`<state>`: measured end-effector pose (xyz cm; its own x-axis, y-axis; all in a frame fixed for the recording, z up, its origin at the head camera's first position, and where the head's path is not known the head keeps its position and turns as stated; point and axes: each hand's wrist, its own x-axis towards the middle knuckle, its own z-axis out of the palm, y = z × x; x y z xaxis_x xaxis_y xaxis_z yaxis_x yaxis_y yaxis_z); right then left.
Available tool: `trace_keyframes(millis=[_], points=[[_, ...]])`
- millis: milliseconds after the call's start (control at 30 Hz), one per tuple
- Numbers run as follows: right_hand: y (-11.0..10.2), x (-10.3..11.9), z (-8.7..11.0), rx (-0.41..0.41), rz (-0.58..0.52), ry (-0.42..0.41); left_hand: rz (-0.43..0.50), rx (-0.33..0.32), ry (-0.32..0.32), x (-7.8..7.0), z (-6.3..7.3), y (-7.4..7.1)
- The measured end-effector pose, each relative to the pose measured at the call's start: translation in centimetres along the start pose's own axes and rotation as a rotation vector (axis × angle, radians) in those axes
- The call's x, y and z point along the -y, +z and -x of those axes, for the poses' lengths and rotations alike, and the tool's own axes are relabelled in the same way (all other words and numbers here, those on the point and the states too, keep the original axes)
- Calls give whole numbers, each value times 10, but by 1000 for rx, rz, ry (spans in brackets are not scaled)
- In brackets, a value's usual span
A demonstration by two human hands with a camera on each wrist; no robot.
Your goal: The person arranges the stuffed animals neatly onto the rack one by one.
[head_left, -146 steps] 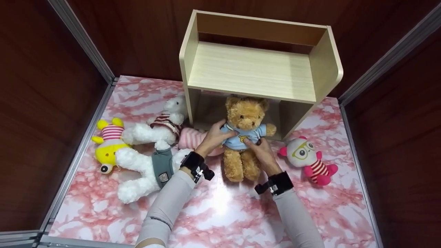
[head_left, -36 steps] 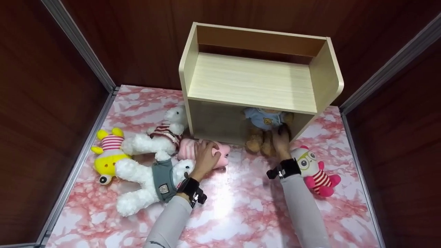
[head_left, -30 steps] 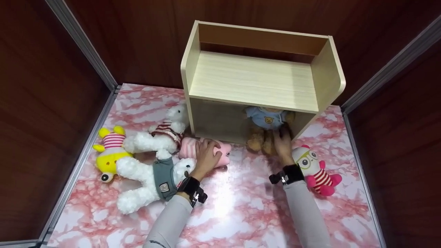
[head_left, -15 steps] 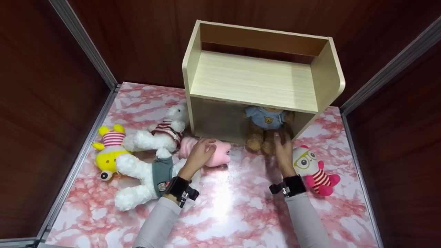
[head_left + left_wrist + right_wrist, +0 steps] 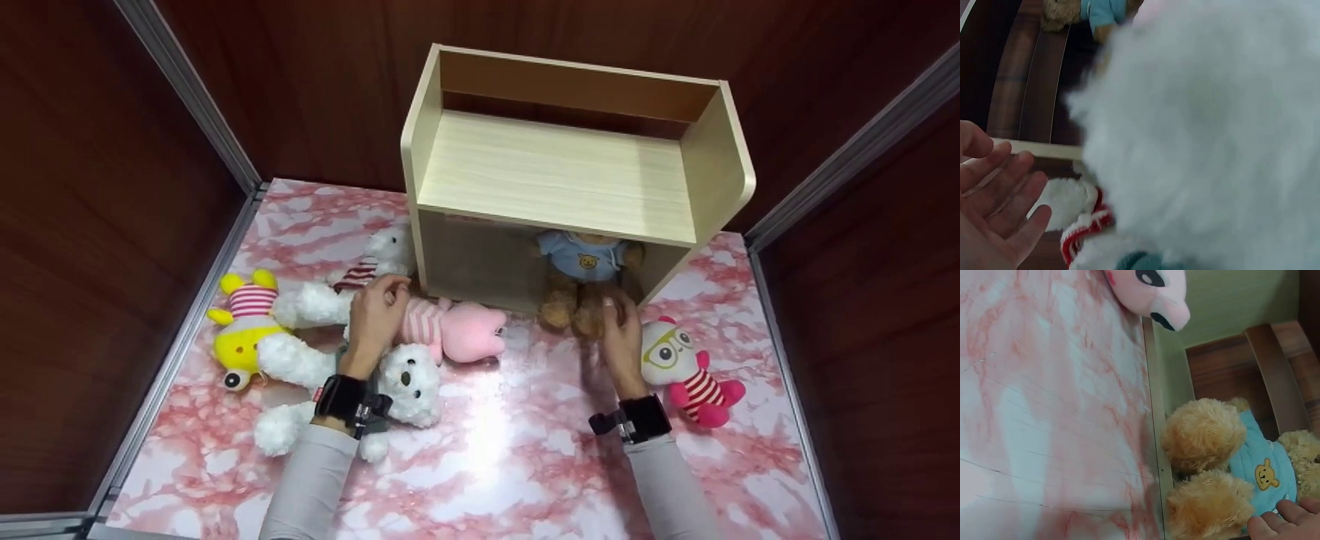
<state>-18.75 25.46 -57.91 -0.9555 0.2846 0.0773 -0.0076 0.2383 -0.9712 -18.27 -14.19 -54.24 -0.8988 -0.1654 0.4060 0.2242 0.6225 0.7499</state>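
Note:
A brown teddy bear (image 5: 589, 259) in a light blue shirt sits in the right part of the shelf's lower compartment, its head mostly hidden by the upper board. My right hand (image 5: 621, 337) is beside its leg with relaxed fingers, holding nothing; in the right wrist view the fingers (image 5: 1283, 517) overlap its shirt. My left hand (image 5: 377, 322) hovers with loose fingers over a white plush dog (image 5: 409, 375) in a green top and beside another white plush (image 5: 311, 304) in a red-striped sweater. A pink striped plush (image 5: 472, 331) lies right of that hand. Blurred white fur (image 5: 1207, 124) fills the left wrist view.
The pale wooden shelf (image 5: 555, 165) stands at the back, against a dark wall. A yellow plush (image 5: 244, 330) lies at the far left. A panda plush (image 5: 667, 352) with yellow-green glasses lies right of my right wrist. Underneath is a pink marbled surface (image 5: 480, 480).
The teddy bear, earlier held in both hands before the shelf, now sits inside it. My left hand has left the pink plush and moved left; my right hand has drawn back slightly.

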Motion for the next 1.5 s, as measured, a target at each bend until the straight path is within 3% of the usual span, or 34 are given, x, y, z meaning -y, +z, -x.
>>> trace_keyframes(millis=[200, 367, 500, 633, 767, 900, 1100, 1333, 1500], points=[[-4, -2, 6, -28, -14, -12, -97, -118, 42, 15, -11, -4], [-6, -2, 11, -51, -38, -27, -182, -113, 27, 35, -15, -3], [-9, -4, 14, -58, -45, -35, -301, -33, 13, 46, -18, -1], [-8, -4, 16, -49, -59, -20, -421, 115, -94, 52, -21, -2], [-8, -3, 18, -34, -71, 7, -465, 248, -224, 56, -23, 0], [-7, 3, 21, -3, -103, 43, -484, 292, -258, 58, -24, 2], [-4, 13, 27, 21, -163, 59, -522, 275, -288, 64, -19, 0], [0, -1, 26, 7, -189, 56, -528, 220, -241, 71, -16, 1], [-1, 0, 25, 36, -220, 76, -524, 192, -265, 74, -15, -2]])
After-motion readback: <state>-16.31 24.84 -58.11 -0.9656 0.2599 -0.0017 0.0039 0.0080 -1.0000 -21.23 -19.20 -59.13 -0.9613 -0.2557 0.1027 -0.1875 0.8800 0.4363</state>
